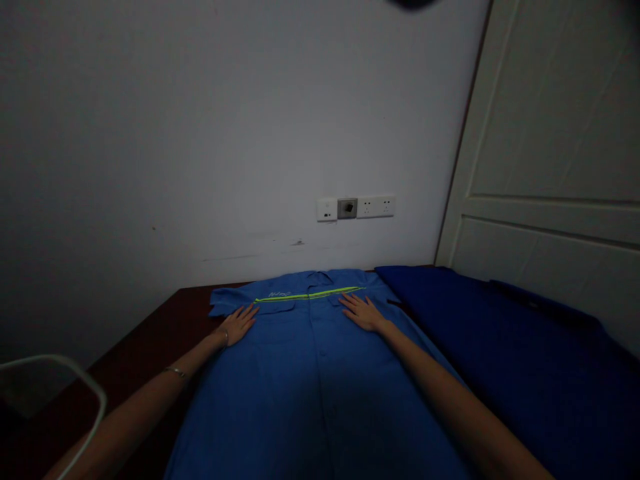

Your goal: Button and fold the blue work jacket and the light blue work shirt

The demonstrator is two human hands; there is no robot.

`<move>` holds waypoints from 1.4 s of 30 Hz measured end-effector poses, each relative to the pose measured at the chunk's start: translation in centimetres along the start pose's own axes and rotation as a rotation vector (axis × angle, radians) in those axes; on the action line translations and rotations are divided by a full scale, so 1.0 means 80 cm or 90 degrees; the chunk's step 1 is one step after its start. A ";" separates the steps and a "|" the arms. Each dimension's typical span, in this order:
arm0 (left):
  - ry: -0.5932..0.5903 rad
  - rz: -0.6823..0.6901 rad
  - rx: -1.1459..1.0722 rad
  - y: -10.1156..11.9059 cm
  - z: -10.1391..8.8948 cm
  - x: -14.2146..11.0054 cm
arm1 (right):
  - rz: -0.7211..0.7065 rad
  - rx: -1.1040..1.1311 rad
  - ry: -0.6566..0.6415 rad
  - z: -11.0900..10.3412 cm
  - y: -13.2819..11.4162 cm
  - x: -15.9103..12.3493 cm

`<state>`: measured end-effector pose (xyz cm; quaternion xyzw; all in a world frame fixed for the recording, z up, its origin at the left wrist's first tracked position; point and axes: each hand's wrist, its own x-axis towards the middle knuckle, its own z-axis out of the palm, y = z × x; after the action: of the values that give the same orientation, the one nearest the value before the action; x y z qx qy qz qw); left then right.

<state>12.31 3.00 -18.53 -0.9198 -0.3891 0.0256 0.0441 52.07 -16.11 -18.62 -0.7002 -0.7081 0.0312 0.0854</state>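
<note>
A blue short-sleeved work shirt lies spread front side up, its collar toward the wall. A yellow-green stripe crosses its chest, with white lettering above the stripe on the left. My left hand rests flat on the shirt's left edge below the sleeve, fingers stretched out. On the right chest, just under the stripe, my right hand lies flat with fingers spread. Neither hand grips anything. The near end of the shirt runs out of view in shadow.
The dark red-brown table shows at left. A darker blue cloth covers its right side. Behind are a pale wall with sockets and, at right, a panelled door. A white cable loops at lower left.
</note>
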 end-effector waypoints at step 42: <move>0.062 0.501 0.030 0.278 -0.086 -0.314 | -0.166 0.048 -0.029 -0.037 -0.159 -0.163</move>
<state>11.21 -30.87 -13.64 -0.9975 -0.0033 0.0059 0.0703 40.10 -29.55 -14.61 -0.5977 -0.7932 0.0623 0.0988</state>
